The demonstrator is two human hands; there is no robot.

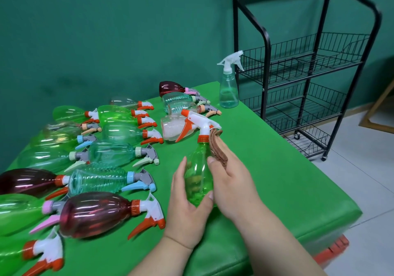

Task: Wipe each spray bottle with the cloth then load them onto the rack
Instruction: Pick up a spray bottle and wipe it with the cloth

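My left hand [187, 203] grips the body of a green spray bottle [199, 173] with a white and orange trigger head, held upright above the green table [266, 179]. My right hand [231, 182] holds a folded brown cloth [217, 145] against the bottle's right side near its neck. The black wire rack [309, 71] stands past the table's far right corner, with bare wire shelves.
Several spray bottles in green, teal, dark red and clear lie on their sides over the table's left half, such as a dark red one [96, 214]. A clear bottle with a white trigger [229, 84] stands upright at the far corner beside the rack. Grey floor tiles lie to the right.
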